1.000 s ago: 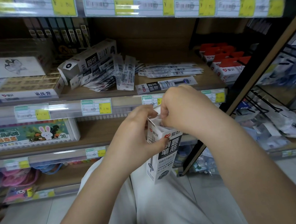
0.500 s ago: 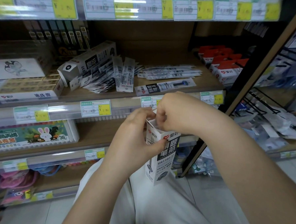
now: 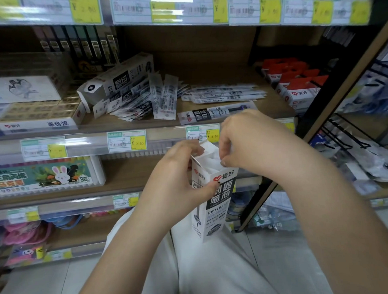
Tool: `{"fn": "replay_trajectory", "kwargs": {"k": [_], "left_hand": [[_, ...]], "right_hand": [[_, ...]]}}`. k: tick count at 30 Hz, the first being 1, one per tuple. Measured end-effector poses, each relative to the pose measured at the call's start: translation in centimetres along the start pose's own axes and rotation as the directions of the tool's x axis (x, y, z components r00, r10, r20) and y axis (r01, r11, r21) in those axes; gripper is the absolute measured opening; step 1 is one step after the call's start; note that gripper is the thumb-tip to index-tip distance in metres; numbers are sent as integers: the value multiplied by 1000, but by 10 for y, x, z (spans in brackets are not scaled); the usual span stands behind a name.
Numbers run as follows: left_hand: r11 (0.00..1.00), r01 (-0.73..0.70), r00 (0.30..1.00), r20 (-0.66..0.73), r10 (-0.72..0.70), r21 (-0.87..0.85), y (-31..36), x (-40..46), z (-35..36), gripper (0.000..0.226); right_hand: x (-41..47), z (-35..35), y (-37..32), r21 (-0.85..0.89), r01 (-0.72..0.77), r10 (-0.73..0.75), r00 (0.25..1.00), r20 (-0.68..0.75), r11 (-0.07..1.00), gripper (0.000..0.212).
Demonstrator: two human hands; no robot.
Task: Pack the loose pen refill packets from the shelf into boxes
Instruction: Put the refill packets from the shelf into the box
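An upright white and black refill box (image 3: pixel 214 202) stands open at the top in front of the shelf, held in mid-air. My left hand (image 3: pixel 178 172) grips its upper left side, thumb across the front. My right hand (image 3: pixel 249 144) is curled over the open mouth, fingertips pinching at the flap and the white packets inside. Loose refill packets (image 3: pixel 163 96) lie fanned on the wooden shelf (image 3: pixel 265 109), with a flat stack (image 3: pixel 224 93) and a single packet (image 3: pixel 216 113) near the edge. A second refill box (image 3: pixel 117 81) lies on its side on top of them.
Red and white boxes (image 3: pixel 297 85) stand at the shelf's right. Eraser boxes (image 3: pixel 38 114) sit at the left. A marker set (image 3: pixel 44 177) lies on the shelf below. Price tags (image 3: pixel 126 141) line the shelf edges. A black wire rack (image 3: pixel 354 136) holds bagged goods at right.
My right hand has lifted slightly off the box mouth, so the open flap and white packets inside now show. The box stays upright in my left hand.
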State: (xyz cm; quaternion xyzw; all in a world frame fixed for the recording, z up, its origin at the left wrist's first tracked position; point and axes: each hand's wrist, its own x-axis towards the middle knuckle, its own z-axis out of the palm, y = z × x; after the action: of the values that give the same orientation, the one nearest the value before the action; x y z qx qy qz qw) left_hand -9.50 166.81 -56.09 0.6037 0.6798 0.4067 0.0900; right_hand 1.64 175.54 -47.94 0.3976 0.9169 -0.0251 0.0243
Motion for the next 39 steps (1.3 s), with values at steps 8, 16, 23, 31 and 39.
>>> {"fn": "replay_trajectory", "kwargs": {"k": [8,16,23,31,39], "left_hand": [[1000,-7,1000,5,7,14,2,-1,-1,58],[1000,-9,1000,-1,9,10,1,-2,-2,58],[1000,-14,1000,2,14,13,-1,-1,-1,55],[1000,8,1000,-8,-8,3,-2,-1,-1,57],[1000,-21,1000,-1,21,1,-2,-1,1,57]], "right_hand": [[1,9,-7,44,51,-48,997,-68,998,4],[-3,-1,-5,75,8,-1,996,-95,997,9],[-6,1,-1,-64,-82,68,979,-192,995,19],[-6,-1,-3,8,31,-30,993,-112,999,17],[4,11,2,-43,-4,0,995,-101,999,25]]}}
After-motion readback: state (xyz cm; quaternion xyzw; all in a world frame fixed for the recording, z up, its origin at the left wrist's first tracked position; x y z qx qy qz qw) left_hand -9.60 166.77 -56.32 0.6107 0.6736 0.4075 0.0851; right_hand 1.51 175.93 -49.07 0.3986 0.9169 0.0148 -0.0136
